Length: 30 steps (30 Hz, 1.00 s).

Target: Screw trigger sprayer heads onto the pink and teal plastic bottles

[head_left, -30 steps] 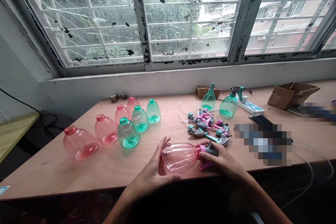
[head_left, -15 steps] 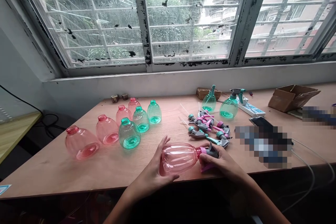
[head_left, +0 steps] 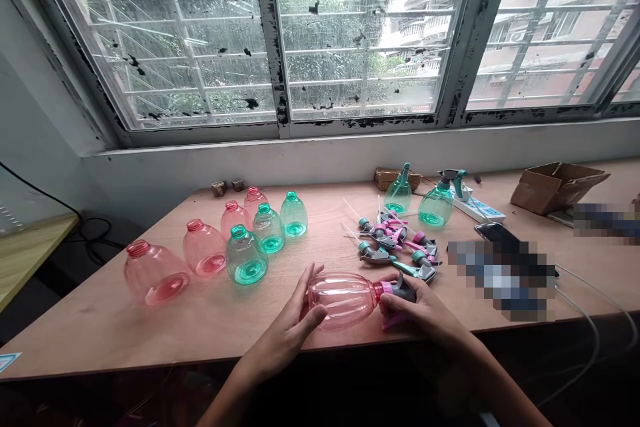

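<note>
Several window panes (head_left: 350, 40): barred, specked, frame patchy w/ dark flakes; daylight enters there. Pale wall (head_left: 300, 161) below.
Table (head_left: 125, 333): pinkish, wood-look top, slight sheen, set along wall under window.
Brown carton (head_left: 555, 188): rear R, flaps up, well apart from my hands.
L hand (head_left: 285, 333): cupped around btl base, fingers far side, thumb near side; I'd judge it a steadying hold, not a squeeze.
R hand (head_left: 425, 310): fingers narrowed on spray head (head_left: 404, 288) at neck; one end per hand, prob. so I keep head & btl in line.
Pink btl (head_left: 343, 300): on its side betw. both hands, near table's front edge; base L, neck R. Can't tell if it touches wood.
Headless btls (head_left: 247, 255), qty 7: standing L, 4 pink, 3 green; prob. grouped to keep like w/ like.
Headed green btls (head_left: 435, 205), qty 2: rear R, nr power strip (head_left: 480, 208); prob. kept apart as separate lot.
Phone (head_left: 493, 232): R, beside pixelated patch I can't make out.
Loose spray heads (head_left: 376, 255): tangled pile, qty unclear, beyond R hand; prob. there for easy reach.
Brown blocks (head_left: 219, 188), qty 2: rear L, by wall.
</note>
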### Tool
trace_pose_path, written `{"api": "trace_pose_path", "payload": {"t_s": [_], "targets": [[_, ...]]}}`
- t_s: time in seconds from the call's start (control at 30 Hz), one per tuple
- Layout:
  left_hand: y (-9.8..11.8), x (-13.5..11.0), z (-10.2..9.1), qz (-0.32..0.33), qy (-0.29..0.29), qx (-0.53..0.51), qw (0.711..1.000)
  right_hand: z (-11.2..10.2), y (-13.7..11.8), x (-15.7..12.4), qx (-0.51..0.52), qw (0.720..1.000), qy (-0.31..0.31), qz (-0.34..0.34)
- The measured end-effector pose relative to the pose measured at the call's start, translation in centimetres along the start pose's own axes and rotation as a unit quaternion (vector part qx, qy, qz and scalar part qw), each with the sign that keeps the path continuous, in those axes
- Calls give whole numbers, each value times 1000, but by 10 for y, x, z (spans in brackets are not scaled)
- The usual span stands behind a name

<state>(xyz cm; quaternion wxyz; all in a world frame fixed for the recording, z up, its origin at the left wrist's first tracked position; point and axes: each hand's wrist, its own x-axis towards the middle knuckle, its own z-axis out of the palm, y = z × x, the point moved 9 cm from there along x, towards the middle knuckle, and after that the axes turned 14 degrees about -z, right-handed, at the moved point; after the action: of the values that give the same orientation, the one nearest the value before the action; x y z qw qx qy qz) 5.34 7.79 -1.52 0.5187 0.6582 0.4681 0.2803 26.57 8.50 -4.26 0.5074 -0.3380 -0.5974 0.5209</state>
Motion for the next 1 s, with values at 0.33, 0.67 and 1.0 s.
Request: {"api": "trace_pose_path", "payload": {"t_s": [0.33,0.67,1.0], "targets": [[0,2,1,5,6,7,1000,0,2,0,6,1000,0,-4],[6,-2,-2,26,32,52,998,-1,2,0,10,1000,-1,-1],[-6,2,-2,-19,17,23,999,-2,5,1,8,1000,-4,-6]]}}
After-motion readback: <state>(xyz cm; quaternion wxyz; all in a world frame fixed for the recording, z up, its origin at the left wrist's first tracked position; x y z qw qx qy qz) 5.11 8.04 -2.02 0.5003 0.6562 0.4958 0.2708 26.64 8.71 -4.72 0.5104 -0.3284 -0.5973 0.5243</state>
